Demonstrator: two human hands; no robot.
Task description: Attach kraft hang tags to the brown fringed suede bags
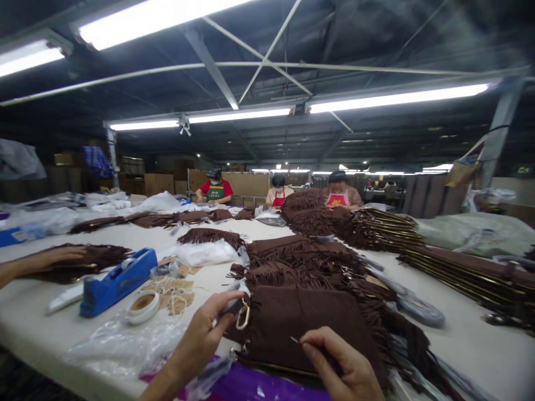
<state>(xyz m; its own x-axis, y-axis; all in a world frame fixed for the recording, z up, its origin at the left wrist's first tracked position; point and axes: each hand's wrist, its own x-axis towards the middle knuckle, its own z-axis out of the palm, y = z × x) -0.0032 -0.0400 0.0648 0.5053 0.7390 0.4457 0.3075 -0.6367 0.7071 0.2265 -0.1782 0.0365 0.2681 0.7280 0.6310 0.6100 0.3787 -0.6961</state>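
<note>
My left hand (204,326) is closed at the left edge of a brown fringed bag (309,317), thumb and index finger on a strap end. A gold snap hook (243,313) hangs from that end, and grey wrapping shows between the fingers. Over the bag's front, my right hand (340,362) pinches a small, thin, light-coloured piece (295,338), too small to name. The bag lies flat, its gold zip edge toward me. Under its near edge is purple plastic (259,384). More fringed bags (288,253) lie behind it.
Left of me are a blue tape dispenser (119,281), a white tape roll (142,307), tan string tags (178,292) and clear plastic (125,348). Another person's hand (58,259) rests on brown pieces. Stacked bags (463,275) stand right. Several people sit across the table.
</note>
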